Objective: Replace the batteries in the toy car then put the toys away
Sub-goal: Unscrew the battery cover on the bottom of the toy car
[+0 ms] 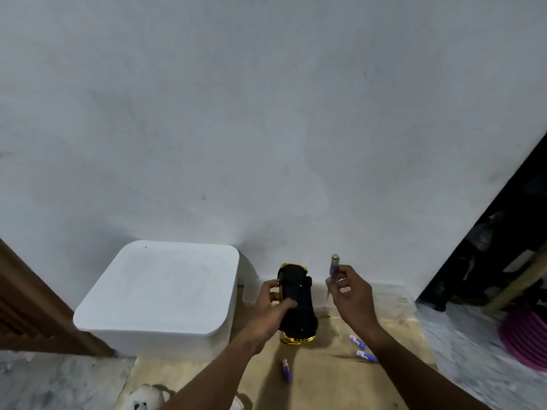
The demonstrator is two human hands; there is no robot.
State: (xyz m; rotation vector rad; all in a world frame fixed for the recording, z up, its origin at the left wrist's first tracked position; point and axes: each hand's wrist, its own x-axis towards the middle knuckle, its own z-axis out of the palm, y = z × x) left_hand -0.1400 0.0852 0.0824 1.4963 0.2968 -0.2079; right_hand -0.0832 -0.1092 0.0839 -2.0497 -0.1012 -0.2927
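Evidently the battery swap is in hand: the left hand (273, 303) holds the black-and-gold toy car (296, 303) belly-up above the tan board (325, 380), its grip wrapped round the body. The right hand (352, 294), raised just beside it, has its grip pinched on one upright battery (334, 266). Next, I judge, that cell must be lined up and pressed into the car's bay, which is too dark to make out; three loose batteries (367, 357) lie below.

A white box (157, 291) blocks the left (wall (266, 113) behind); loose batteries (367, 357) litter the mat (325, 377).
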